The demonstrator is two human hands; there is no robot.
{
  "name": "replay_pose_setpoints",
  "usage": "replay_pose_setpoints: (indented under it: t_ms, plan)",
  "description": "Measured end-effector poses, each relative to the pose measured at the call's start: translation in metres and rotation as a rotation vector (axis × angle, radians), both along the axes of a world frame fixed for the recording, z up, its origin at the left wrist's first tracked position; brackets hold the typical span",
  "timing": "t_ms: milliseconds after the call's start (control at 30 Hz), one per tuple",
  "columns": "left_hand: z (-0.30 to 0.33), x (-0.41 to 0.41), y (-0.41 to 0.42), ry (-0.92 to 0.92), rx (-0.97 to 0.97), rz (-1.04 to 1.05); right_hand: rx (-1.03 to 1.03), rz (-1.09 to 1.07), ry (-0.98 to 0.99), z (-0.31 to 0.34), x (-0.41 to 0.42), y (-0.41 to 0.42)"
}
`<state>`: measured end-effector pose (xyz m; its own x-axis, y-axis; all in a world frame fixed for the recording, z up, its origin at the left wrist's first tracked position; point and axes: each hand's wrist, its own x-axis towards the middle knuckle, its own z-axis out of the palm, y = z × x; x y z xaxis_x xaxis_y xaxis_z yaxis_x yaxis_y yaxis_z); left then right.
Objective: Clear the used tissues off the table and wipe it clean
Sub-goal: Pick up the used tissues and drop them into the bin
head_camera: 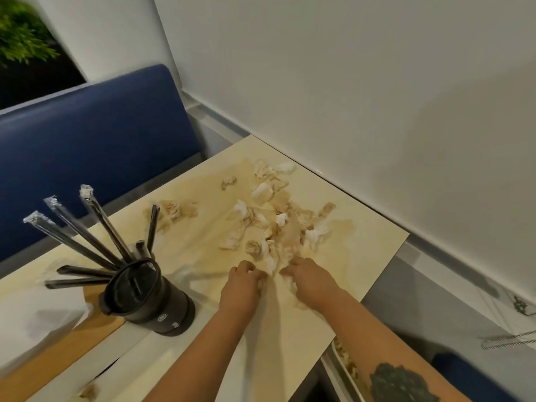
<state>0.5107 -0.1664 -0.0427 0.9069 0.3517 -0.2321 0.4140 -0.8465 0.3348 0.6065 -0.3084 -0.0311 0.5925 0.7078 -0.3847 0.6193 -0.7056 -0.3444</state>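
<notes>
Several crumpled used tissues (274, 219), white and stained brown, lie scattered over the cream table (362, 227) near the wall. A smaller clump of tissues (177, 208) sits further left, and one small ball (228, 182) lies towards the far edge. Both my hands are at the near end of the main pile. My left hand (242, 285) has its fingers curled round a tissue. My right hand (310, 281) lies palm down with its fingers curled into the tissues there. Brown wet stains spread across the tabletop around the pile.
A black holder (150, 300) with several wrapped black straws stands at the left of my hands. A blue bench back (95, 146) lies beyond the table, a white wall on the right. A tray (339, 369) holding scraps sits below the table's near right edge.
</notes>
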Motion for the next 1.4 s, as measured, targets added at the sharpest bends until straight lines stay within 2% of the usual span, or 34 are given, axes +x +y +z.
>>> replay_pose_setpoints:
  t_ms: [300, 533, 800, 1167, 1400]
  plan:
    - [-0.001, 0.021, 0.0, -0.081, 0.041, -0.139, 0.152, -0.145, -0.029, -0.02, -0.003, -0.001]
    - [-0.004, 0.045, 0.005, 0.045, 0.078, -0.254, 0.244, -0.323, -0.008, -0.014, 0.001, 0.0]
    - [-0.006, 0.052, 0.012, -0.002, -0.003, -0.273, 0.452, -0.576, 0.109, 0.004, 0.006, -0.006]
    - [0.029, 0.061, -0.025, -0.302, -0.174, -0.295, 0.668, -0.802, 0.131, 0.037, 0.014, -0.052]
    - [0.041, 0.07, -0.092, -0.282, -0.287, -0.435, 0.678, -0.937, 0.123, 0.043, 0.005, -0.114]
